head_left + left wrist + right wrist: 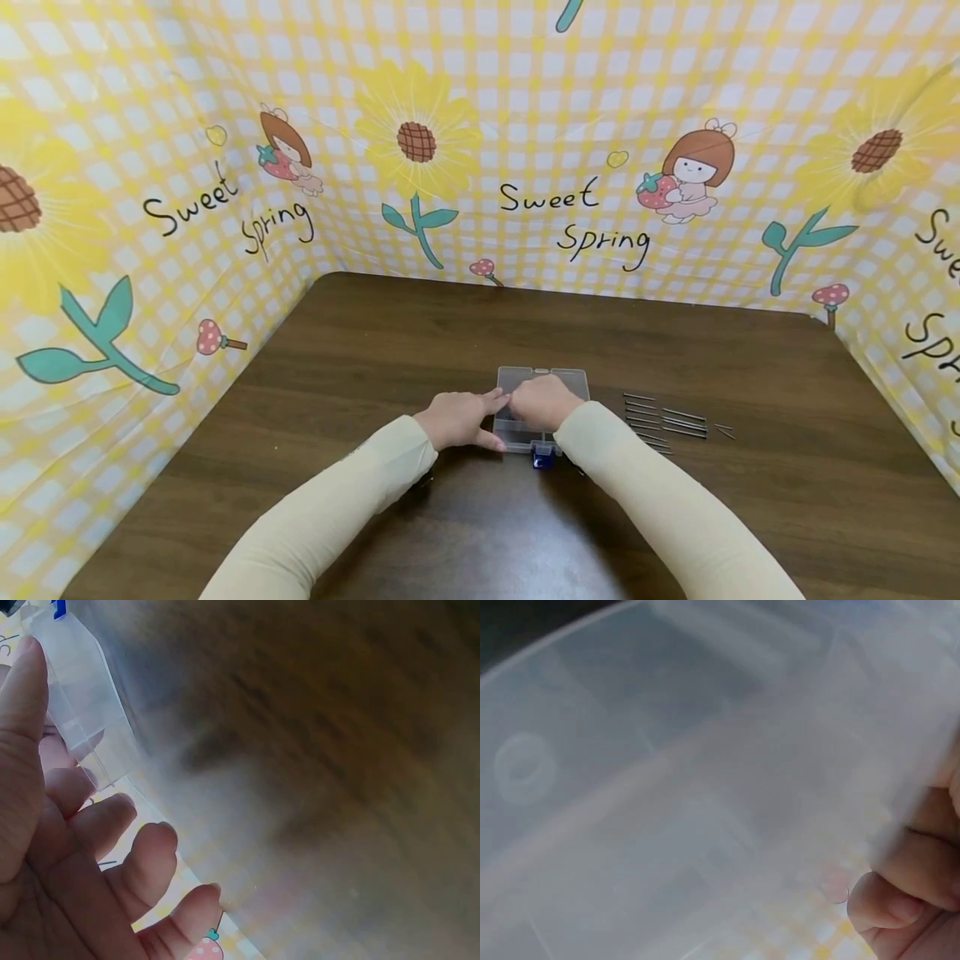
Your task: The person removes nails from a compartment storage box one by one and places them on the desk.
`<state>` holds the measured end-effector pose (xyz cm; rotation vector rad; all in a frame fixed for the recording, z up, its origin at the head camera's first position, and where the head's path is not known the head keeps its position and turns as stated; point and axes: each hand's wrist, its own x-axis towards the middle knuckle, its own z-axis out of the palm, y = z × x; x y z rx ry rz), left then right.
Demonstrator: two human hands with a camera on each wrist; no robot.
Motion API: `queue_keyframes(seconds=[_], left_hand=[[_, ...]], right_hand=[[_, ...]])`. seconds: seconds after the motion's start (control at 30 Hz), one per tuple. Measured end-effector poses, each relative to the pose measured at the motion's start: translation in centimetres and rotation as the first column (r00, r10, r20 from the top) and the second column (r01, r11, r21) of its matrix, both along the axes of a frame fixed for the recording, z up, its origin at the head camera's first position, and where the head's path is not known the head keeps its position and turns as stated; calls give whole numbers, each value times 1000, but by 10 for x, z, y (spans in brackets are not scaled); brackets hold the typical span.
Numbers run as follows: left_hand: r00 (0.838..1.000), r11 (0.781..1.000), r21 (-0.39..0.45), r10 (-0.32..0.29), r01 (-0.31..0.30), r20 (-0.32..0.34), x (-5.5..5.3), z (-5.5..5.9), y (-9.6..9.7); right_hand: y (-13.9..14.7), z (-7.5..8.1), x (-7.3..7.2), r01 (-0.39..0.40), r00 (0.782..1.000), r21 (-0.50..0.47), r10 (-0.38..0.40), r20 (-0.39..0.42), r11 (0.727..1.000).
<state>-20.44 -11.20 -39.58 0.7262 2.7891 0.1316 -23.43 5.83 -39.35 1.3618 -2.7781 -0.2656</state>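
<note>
A clear plastic box (517, 447) with inner dividers and a blue latch (542, 457) at its near side sits on the table. My left hand (459, 418) touches its left side, thumb near the front corner and forefinger at the wall. In the left wrist view the other fingers of the left hand (82, 825) are loosely bent, apart from one another. My right hand (546, 402) is over the box with curled fingers. Its fingertips are hidden, so whether they pinch anything does not show. Blurred clear plastic (667, 787) fills most of the right wrist view, beside curled fingers (922, 862).
Several thin metal nails (684, 423) lie in loose rows right of the box, with two short ones (724, 431) farther right. A brown wood-grain table (390, 333) carries everything. Yellow checked cloth (480, 108) walls stand behind and at both sides.
</note>
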Motion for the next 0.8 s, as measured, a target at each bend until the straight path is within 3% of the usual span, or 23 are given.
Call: queue_keyframes(seconds=[0.3,0.6,0.8], left_hand=[[1000,999,-25,24,-23,19,1,4,1],[999,995,-95,31,-29,16,0,8,5],[1000,997,-80,19,-18,11,-2,5,4]], right_hand=[[4,6,0,3,998,-1,-3,62,1000],[23,24,-5,78,989,-37,-73,127,996],[50,30,-8,140,975,-53,-128,179,989]])
